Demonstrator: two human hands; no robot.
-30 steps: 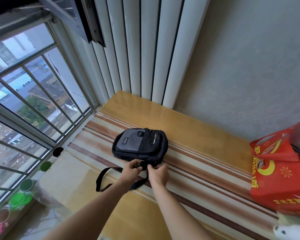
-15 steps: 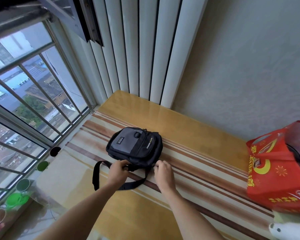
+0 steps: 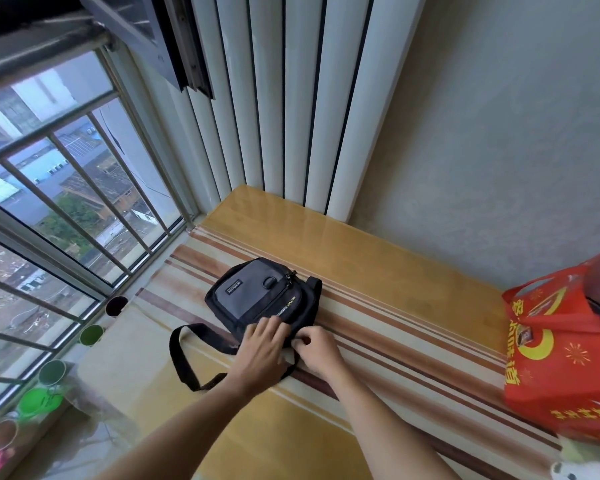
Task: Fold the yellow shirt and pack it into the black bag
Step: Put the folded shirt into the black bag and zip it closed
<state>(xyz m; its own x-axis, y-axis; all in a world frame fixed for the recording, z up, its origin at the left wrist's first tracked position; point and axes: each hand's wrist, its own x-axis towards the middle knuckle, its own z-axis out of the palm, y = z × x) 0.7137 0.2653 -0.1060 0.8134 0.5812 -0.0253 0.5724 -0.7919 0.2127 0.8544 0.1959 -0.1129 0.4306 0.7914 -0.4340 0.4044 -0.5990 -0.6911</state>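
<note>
A small black bag [image 3: 257, 299] with a grey front panel lies flat on the striped tabletop [image 3: 378, 327], its black strap [image 3: 184, 358] looping toward me on the left. My left hand [image 3: 262, 351] presses flat on the bag's near edge, fingers spread over it. My right hand [image 3: 317, 349] pinches something at the bag's near right corner, right beside my left hand. No yellow shirt shows anywhere in view.
A red gift bag [image 3: 561, 355] stands at the right edge of the table. Several small coloured cups [image 3: 90, 334] line the window sill on the left, beside the barred window. A white object [image 3: 568, 471] sits at the bottom right. White vertical panels rise behind the table.
The bag has slid a little to the left and turned. My hands, apart half a second ago, have come together again at its near edge, the left one now lying on the bag.
</note>
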